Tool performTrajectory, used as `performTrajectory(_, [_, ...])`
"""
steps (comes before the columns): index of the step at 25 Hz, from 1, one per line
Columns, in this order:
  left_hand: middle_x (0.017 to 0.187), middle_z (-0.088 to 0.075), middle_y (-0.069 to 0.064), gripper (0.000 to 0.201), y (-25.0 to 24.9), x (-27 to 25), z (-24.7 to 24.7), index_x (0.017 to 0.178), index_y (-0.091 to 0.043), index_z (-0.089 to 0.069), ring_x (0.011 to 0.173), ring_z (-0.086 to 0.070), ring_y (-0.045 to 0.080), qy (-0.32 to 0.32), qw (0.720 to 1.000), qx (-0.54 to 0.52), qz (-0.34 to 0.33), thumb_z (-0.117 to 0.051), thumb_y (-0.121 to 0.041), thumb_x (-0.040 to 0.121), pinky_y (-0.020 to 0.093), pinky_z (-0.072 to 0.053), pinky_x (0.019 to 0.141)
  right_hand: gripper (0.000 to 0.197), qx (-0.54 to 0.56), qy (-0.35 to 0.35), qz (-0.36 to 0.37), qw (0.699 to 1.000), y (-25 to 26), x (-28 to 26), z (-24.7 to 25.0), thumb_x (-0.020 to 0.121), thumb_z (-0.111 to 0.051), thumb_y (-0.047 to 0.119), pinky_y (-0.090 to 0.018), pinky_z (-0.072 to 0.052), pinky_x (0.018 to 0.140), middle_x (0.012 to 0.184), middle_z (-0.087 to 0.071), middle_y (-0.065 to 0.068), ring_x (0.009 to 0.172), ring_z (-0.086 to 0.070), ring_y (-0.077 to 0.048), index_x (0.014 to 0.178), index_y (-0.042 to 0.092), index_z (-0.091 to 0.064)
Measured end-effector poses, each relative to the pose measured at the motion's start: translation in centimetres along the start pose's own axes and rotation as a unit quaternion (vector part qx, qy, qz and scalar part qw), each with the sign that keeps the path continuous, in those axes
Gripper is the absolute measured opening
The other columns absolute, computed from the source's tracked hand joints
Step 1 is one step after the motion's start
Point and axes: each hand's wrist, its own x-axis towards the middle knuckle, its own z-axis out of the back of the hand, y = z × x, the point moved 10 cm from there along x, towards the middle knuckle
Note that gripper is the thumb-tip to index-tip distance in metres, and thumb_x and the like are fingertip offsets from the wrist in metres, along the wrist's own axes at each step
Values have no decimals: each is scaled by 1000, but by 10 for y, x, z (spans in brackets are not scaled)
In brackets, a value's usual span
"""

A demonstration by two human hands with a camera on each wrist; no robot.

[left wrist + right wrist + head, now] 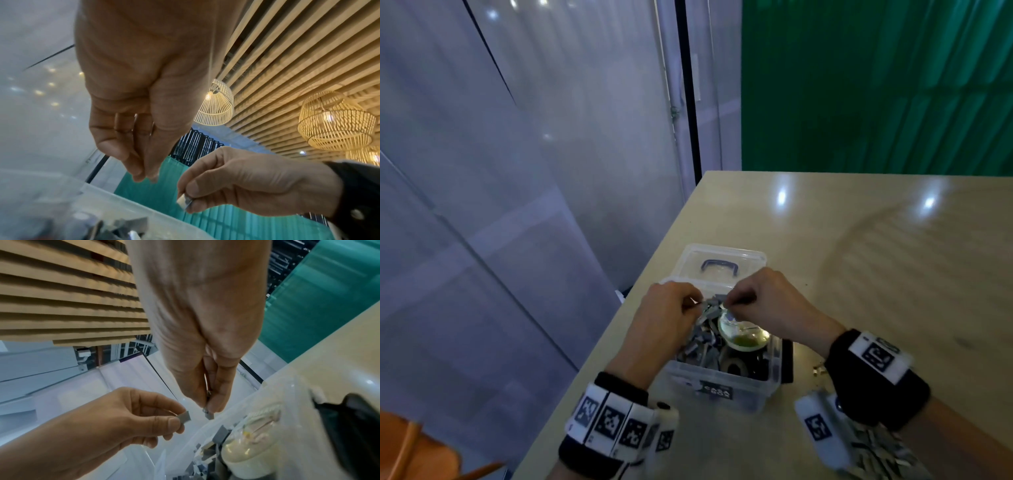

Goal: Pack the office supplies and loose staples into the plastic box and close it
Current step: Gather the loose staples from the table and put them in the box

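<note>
The clear plastic box (722,394) stands open near the table's left edge, its lid (726,260) with a blue handle tipped back behind it. Inside lie several grey staple strips (702,339), a round clear tub (744,337) with yellowish contents and a black item (736,368). Both hands hover over the box, fingertips nearly meeting. My left hand (697,305) pinches a flat grey staple strip (185,417) between thumb and forefinger. My right hand (729,303) pinches a smaller staple piece (208,414), which also shows in the left wrist view (185,203).
A heap of loose staple strips (876,448) lies on the table at the bottom right, partly under my right wrist. A small metallic piece (818,370) sits right of the box. The table edge (619,325) runs close along the box's left side.
</note>
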Motion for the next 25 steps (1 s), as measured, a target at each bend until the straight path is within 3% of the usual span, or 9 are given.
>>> performTrajectory(3, [89, -77, 3, 18, 28, 29, -10, 99, -15, -78, 80, -71, 14, 26, 999, 26, 9, -76, -26, 85, 36, -60, 78, 12, 13, -9, -29, 999, -4, 35, -9, 79, -77, 3, -24, -59, 67, 77, -77, 1, 72, -71, -9, 84, 12, -82])
performTrajectory(6, [90, -76, 5, 14, 41, 49, -26, 96, -16, -78, 83, -69, 18, 58, 997, 49, 6, -76, -21, 83, 38, -59, 78, 10, 29, -19, -69, 997, -15, 56, -13, 77, -78, -1, -37, -63, 74, 73, -76, -5, 73, -74, -18, 81, 7, -82])
performTrajectory(10, [90, -75, 5, 19, 46, 57, -38, 96, -15, -78, 78, -68, 16, 85, 995, 44, 9, -77, -30, 85, 31, -58, 74, 13, 6, -28, -73, 997, -16, 68, -15, 79, -78, 1, -33, -63, 73, 80, -77, -4, 75, -73, -14, 85, 12, -83])
performTrajectory(15, [101, -72, 8, 18, 43, 60, -35, 101, -13, -77, 86, -67, 18, 80, 996, 36, 7, -74, -21, 85, 34, -58, 82, 13, -12, -22, -67, 997, -14, 71, -18, 79, -80, 3, -30, -63, 75, 84, -77, -3, 77, -73, -13, 89, 12, -82])
performTrajectory(18, [102, -73, 10, 20, 41, 58, -36, 105, -11, -76, 86, -70, 18, 92, 996, 16, 12, -74, -18, 86, 32, -59, 81, 14, -21, -24, -59, 998, -13, 72, -16, 78, -80, 2, -33, -63, 75, 84, -77, -3, 77, -73, -13, 89, 11, -82])
performTrajectory(21, [99, -75, 9, 19, 41, 56, -33, 106, -10, -76, 80, -71, 15, 97, 995, -7, 19, -70, -13, 88, 27, -60, 74, 15, -26, -24, -56, 998, -14, 72, -15, 77, -81, 2, -35, -62, 77, 85, -77, -1, 78, -72, -12, 89, 12, -81])
performTrajectory(23, [95, -75, 7, 18, 39, 56, -27, 102, -12, -77, 75, -68, 11, 86, 996, 0, 11, -67, -12, 88, 13, -50, 64, 16, -31, -26, -56, 998, -15, 71, -13, 77, -81, 3, -36, -62, 78, 86, -76, -2, 79, -72, -12, 90, 12, -80])
performTrajectory(25, [91, -76, 6, 18, 35, 55, -21, 98, -12, -78, 72, -66, 10, 74, 997, 1, 8, -65, -10, 87, 8, -40, 57, 16, -33, -25, -51, 998, -14, 69, -12, 77, -82, 5, -36, -62, 79, 88, -76, -2, 79, -72, -13, 92, 11, -80])
